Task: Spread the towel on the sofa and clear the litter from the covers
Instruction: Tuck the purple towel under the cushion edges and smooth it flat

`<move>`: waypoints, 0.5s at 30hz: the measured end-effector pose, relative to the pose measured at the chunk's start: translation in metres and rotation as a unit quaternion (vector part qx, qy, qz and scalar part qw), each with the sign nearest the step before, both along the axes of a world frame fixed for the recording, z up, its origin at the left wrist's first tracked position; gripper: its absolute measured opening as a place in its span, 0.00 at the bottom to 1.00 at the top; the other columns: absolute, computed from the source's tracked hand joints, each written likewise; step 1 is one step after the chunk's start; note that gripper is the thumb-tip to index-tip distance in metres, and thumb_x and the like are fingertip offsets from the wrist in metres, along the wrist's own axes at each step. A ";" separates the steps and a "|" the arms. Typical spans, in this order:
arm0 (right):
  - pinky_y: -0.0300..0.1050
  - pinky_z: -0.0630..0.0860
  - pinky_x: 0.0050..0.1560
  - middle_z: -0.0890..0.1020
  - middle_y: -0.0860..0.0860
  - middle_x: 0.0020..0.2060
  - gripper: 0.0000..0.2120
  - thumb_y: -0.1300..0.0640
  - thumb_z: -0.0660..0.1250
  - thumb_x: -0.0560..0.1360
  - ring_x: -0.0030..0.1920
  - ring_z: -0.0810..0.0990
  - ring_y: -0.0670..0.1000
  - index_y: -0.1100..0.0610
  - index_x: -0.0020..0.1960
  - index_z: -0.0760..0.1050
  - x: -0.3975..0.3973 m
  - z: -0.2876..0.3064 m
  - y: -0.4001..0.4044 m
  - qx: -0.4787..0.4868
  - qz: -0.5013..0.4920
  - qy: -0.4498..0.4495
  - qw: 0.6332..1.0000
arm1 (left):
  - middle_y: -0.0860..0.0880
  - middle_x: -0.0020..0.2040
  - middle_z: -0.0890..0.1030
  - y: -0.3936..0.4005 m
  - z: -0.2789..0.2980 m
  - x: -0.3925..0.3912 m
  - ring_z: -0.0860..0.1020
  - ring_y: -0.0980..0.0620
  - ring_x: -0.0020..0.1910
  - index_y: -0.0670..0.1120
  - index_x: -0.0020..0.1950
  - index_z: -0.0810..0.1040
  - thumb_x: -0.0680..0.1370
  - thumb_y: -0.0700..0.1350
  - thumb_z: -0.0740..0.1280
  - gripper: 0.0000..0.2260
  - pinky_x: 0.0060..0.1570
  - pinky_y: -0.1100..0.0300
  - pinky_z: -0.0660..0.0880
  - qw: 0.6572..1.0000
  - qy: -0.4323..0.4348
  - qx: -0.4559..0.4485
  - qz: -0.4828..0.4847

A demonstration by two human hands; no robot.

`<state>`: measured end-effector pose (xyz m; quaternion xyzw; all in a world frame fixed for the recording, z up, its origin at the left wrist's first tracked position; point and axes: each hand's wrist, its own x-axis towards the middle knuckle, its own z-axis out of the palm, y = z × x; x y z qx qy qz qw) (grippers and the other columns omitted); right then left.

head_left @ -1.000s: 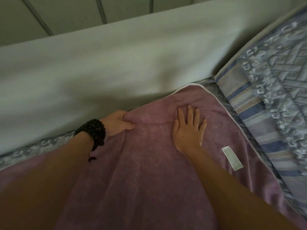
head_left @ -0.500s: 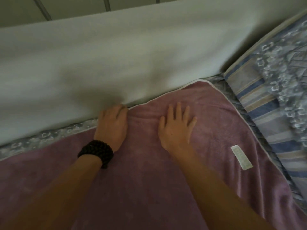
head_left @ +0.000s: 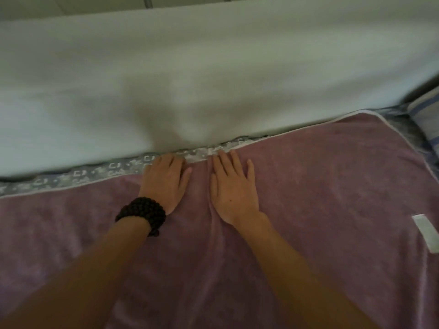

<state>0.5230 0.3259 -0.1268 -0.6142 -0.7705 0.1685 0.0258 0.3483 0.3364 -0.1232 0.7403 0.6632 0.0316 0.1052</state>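
Observation:
A mauve towel (head_left: 332, 186) with a thin white hem lies flat over the sofa seat and fills the lower half of the view. Both hands press palm-down on its far edge, side by side. My left hand (head_left: 166, 181), with a dark bead bracelet (head_left: 142, 216) on the wrist, has its fingertips at the seam under the backrest. My right hand (head_left: 234, 191) lies flat with fingers spread, and a long crease runs down the towel between the two hands. A white label (head_left: 426, 233) is sewn on the towel at the right.
The pale backrest (head_left: 213, 79) rises just beyond the hands. A strip of blue-grey patterned sofa cover (head_left: 78, 175) shows between towel and backrest on the left. A blue striped cushion (head_left: 427, 110) sits at the far right edge.
Both hands have slid left along the towel's far edge. The left hand went from gripping the edge to lying flat. The view has shifted left, so the cushion is nearly out of frame.

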 end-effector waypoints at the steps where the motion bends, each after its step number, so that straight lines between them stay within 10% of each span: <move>1: 0.64 0.52 0.74 0.63 0.51 0.77 0.26 0.51 0.47 0.80 0.77 0.57 0.56 0.54 0.76 0.61 0.000 0.001 0.002 0.007 -0.020 0.007 1.000 | 0.44 0.49 0.79 -0.005 0.002 -0.011 0.77 0.41 0.48 0.46 0.53 0.74 0.79 0.57 0.54 0.17 0.49 0.47 0.72 1.000 0.024 -0.013 -0.003; 5: 0.58 0.67 0.57 0.73 0.57 0.65 0.17 0.54 0.59 0.80 0.62 0.70 0.62 0.55 0.67 0.73 -0.027 0.015 0.010 0.046 -0.032 0.053 0.997 | 0.44 0.46 0.81 -0.005 0.009 -0.041 0.79 0.41 0.47 0.46 0.47 0.74 0.79 0.54 0.59 0.12 0.47 0.49 0.70 0.999 0.007 -0.036 0.008; 10: 0.58 0.63 0.61 0.68 0.59 0.69 0.20 0.47 0.58 0.81 0.68 0.66 0.61 0.53 0.71 0.70 -0.062 0.016 0.020 0.000 0.028 -0.013 1.000 | 0.41 0.46 0.79 0.009 0.005 -0.066 0.78 0.39 0.45 0.42 0.46 0.75 0.78 0.50 0.63 0.11 0.43 0.48 0.70 0.996 0.063 0.051 0.040; 15: 0.63 0.38 0.75 0.46 0.54 0.80 0.30 0.37 0.42 0.81 0.79 0.44 0.57 0.47 0.80 0.46 -0.071 -0.003 0.001 -0.047 0.029 -0.036 0.998 | 0.37 0.58 0.73 0.001 -0.007 -0.065 0.72 0.37 0.57 0.42 0.61 0.71 0.79 0.49 0.60 0.15 0.55 0.40 0.67 0.989 0.046 0.037 0.138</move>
